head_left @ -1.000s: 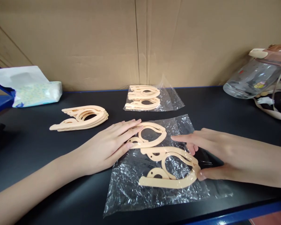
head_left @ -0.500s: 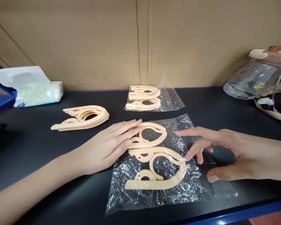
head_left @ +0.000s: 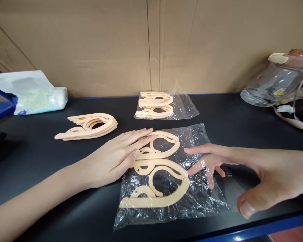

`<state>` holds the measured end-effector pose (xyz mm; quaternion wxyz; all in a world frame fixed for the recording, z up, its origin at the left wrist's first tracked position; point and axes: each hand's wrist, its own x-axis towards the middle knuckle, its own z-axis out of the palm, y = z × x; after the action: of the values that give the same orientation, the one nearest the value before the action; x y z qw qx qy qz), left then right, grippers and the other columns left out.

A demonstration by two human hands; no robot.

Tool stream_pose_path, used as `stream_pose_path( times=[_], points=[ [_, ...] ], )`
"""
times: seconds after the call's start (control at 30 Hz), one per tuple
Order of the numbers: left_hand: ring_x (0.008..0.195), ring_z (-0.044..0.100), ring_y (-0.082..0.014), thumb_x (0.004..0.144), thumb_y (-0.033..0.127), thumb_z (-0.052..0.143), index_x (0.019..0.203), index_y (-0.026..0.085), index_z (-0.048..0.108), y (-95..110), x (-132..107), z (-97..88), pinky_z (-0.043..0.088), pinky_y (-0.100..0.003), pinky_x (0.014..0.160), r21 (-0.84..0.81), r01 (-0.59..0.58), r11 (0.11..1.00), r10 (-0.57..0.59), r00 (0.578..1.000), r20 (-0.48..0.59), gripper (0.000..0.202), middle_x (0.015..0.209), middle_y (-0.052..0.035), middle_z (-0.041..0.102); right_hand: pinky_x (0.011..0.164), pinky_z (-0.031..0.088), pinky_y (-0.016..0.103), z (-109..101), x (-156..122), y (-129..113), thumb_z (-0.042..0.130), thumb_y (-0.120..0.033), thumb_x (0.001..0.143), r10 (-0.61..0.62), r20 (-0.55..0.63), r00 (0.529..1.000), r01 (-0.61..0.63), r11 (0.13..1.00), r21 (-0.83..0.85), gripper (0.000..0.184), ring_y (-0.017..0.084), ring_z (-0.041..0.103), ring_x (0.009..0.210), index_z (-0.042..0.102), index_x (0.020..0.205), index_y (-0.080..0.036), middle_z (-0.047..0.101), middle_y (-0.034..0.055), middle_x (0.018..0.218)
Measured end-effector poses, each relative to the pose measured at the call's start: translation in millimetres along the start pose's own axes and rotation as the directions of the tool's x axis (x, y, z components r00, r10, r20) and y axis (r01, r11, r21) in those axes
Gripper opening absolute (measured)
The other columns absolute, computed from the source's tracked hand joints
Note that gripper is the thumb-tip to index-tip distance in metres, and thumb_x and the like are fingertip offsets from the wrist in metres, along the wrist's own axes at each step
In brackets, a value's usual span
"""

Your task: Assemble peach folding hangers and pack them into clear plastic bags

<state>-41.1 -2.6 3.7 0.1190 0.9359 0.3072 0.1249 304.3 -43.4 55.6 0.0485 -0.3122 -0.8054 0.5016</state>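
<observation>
My left hand [head_left: 116, 158] lies flat, its fingers resting over the left ends of the upper beige folding hanger [head_left: 166, 155] and the clear plastic bag [head_left: 138, 217]. A second beige folding hanger [head_left: 156, 202] lies below it in the bag, its left end lower and nearer to me. My right hand [head_left: 224, 168] has its fingers spread and several of them inside the bag's right-hand opening. One fingertip touches the rounded right end of the lower hanger; the index finger points left above it, and the thumb is outside the bag.
A stack of beige folding hangers [head_left: 98, 127] lies at left. Behind the bag is another clear bag with hangers [head_left: 156, 105]. A wipes pack [head_left: 42, 101] stands at the back left, a clear bottle [head_left: 272, 84] at the back right. Cardboard [head_left: 91, 47] walls the rear of the black table [head_left: 30, 148].
My right fingers have moved left, deeper into the bag, and the lower hanger has slid left with them. My right thumb has spread lower. My left hand has stayed in place.
</observation>
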Motion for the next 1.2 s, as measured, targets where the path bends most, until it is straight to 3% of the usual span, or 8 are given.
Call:
stream_pose_path(
  times=[0.17,0.27,0.4,0.5,0.63,0.77,0.93,1.2],
  points=[
    [0.149,0.029,-0.0207,0.106,0.034,0.026,0.153,0.031,0.031,0.2,0.1,-0.4,0.027,-0.044,0.122,0.001,0.034,0.999,-0.034,0.999,0.030,0.048,0.162,0.0035,0.030,0.079,0.060,0.030,-0.6,-1.6,-1.8,0.073,-0.029,0.085,0.042,-0.045,0.998,-0.044,0.998,-0.036,0.087,0.019,0.072,0.095,0.023,0.155,-0.043,0.067,0.0030,0.129],
    [0.150,0.025,-0.0200,0.105,0.033,0.027,0.155,0.033,0.023,0.1,0.7,-5.4,0.021,-0.045,0.124,0.021,0.025,0.999,-0.026,0.999,0.041,0.050,0.163,0.0049,0.027,0.078,0.059,0.030,0.4,1.1,-2.4,0.065,-0.037,0.090,0.112,-0.192,0.975,-0.141,0.979,-0.146,0.071,0.018,0.073,0.090,0.030,0.152,-0.043,0.074,-0.0011,0.110],
    [0.151,0.024,-0.0215,0.104,0.035,0.029,0.156,0.032,0.023,-3.5,0.5,-27.1,0.016,-0.044,0.125,0.158,0.072,0.985,-0.060,0.995,-0.079,0.052,0.164,0.0048,0.026,0.074,0.057,0.032,0.2,8.7,4.5,0.053,-0.049,0.095,0.062,-0.417,0.907,-0.227,0.905,-0.361,0.056,0.018,0.072,0.082,0.040,0.148,-0.035,0.075,-0.0011,0.094],
    [0.149,0.028,-0.0248,0.102,0.052,0.029,0.153,0.027,0.032,-12.1,-0.6,-51.5,0.021,-0.044,0.123,0.260,0.205,0.943,-0.169,0.974,-0.153,0.057,0.164,0.0015,0.027,0.064,0.054,0.031,-1.7,12.5,11.8,0.050,-0.050,0.096,-0.014,-0.489,0.872,-0.257,0.836,-0.484,0.049,0.018,0.070,0.072,0.049,0.140,-0.029,0.074,-0.0001,0.086],
    [0.145,0.035,-0.0345,0.076,0.092,0.023,0.146,0.018,0.046,-37.3,-8.0,-77.6,0.025,-0.053,0.119,0.309,0.415,0.856,-0.404,0.909,-0.099,0.104,0.160,-0.0067,0.035,0.061,0.051,0.031,-2.9,13.8,16.8,0.050,-0.047,0.096,-0.091,-0.516,0.852,-0.276,0.760,-0.589,0.042,0.018,0.068,0.067,0.057,0.132,-0.027,0.073,-0.0002,0.080],
    [0.140,0.041,-0.0416,0.059,0.101,0.034,0.151,0.018,0.037,-71.6,-27.5,-88.9,0.031,-0.062,0.113,0.361,0.539,0.761,-0.569,0.822,-0.027,0.123,0.160,-0.0115,0.033,0.058,0.050,0.031,-2.1,14.5,19.6,0.051,-0.046,0.096,-0.118,-0.516,0.848,-0.294,0.706,-0.645,0.042,0.019,0.067,0.064,0.057,0.133,-0.028,0.071,-0.0010,0.077],
    [0.135,0.047,-0.0394,0.077,0.085,0.048,0.149,0.018,0.038,-99.9,-49.9,-97.3,0.035,-0.063,0.109,0.397,0.448,0.801,-0.498,0.867,0.025,0.099,0.157,-0.0140,0.038,0.059,0.050,0.033,-0.8,14.3,22.6,0.050,-0.045,0.096,-0.166,-0.502,0.849,-0.267,0.685,-0.678,0.041,0.020,0.067,0.066,0.056,0.133,-0.028,0.070,0.0005,0.079],
    [0.125,0.057,-0.0404,0.052,0.103,0.037,0.131,0.012,0.059,-97.5,-43.3,-102.2,0.039,-0.059,0.107,0.337,0.536,0.774,-0.563,0.826,-0.023,0.122,0.145,-0.0199,0.053,0.061,0.051,0.035,0.0,15.0,25.2,0.049,-0.043,0.097,-0.188,-0.495,0.848,-0.259,0.668,-0.697,0.039,0.021,0.068,0.069,0.059,0.130,-0.026,0.071,0.0014,0.082]
  ],
)
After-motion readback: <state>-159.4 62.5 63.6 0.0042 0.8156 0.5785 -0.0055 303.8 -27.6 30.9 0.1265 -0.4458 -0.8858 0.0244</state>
